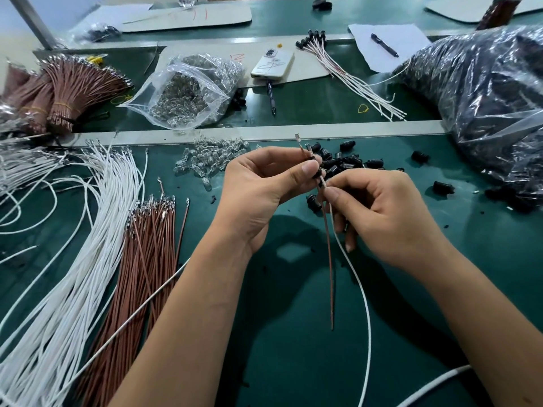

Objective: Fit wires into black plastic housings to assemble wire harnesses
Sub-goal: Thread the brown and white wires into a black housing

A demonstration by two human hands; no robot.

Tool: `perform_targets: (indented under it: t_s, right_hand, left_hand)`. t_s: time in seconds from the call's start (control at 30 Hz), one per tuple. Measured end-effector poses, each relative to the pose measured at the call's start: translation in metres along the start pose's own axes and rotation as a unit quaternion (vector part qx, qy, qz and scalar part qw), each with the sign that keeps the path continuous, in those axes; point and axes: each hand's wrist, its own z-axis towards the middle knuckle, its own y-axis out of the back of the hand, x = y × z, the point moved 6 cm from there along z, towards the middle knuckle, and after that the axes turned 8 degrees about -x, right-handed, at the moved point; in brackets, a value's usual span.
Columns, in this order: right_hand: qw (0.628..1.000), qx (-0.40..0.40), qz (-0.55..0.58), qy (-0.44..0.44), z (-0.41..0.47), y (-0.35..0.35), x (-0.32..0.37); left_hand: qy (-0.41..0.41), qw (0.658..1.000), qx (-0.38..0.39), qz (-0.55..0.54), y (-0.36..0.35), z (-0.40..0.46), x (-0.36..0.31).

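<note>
**Two wires held at a black housing above the green worktop**

The left hand [258, 192] pinches a small black plastic housing [318, 173] between thumb and curled fingers, raised above the dark green worktop [293, 333]. Metal terminal ends [302, 146] stick up out of the housing, beyond the left thumb. The right hand [382, 212] pinches a thin brown wire [329, 259] and a thin white wire [363, 292] just below the housing, its fingers curled round them. Both wires hang down from the hands toward the person; the brown one ends free above the worktop, and the white one curves off below the right forearm.

Just beyond the hands lies a loose heap of black plastic housings [346, 163], with a scatter of small clear glass bulbs [211, 160] to its left. Left of the left forearm lie a spread of loose brown wires [150, 254] and, further left, a wide fan of white wires [73, 274]. Far beyond the hands sit a clear plastic bag of bulbs [188, 92], a white phone [273, 64] and a row of finished white-wired harnesses [346, 71]. Beyond the right hand bulges a large clear bag of black parts [482, 92].
</note>
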Motion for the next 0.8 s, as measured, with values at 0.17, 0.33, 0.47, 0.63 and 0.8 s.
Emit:
perform_targets:
  t_s: [0.17, 0.33, 0.47, 0.63, 0.8]
  right_hand:
    - [0.999, -0.022, 0.028, 0.002, 0.0, 0.0, 0.0006]
    - [0.998, -0.025, 0.054, -0.008, -0.0003, -0.0013, 0.0011]
    - [0.999, -0.018, 0.045, -0.012, -0.0004, 0.0005, 0.0003]
    - [0.999, -0.008, 0.03, -0.013, -0.0005, 0.0001, -0.0018]
    - [0.999, -0.002, 0.035, -0.014, -0.0002, -0.0005, -0.0042]
  left_hand:
    - [0.003, 1.0, -0.024, -0.004, 0.001, 0.0, 0.0005]
    - [0.006, 0.999, -0.031, -0.006, 0.0005, -0.0012, -0.0004]
    - [0.021, 0.999, -0.025, -0.018, 0.0008, -0.0022, -0.0005]
    - [0.036, 0.999, -0.013, -0.031, 0.0029, -0.0019, -0.003]
    - [0.042, 0.999, -0.01, -0.028, 0.0028, -0.0022, -0.0036]
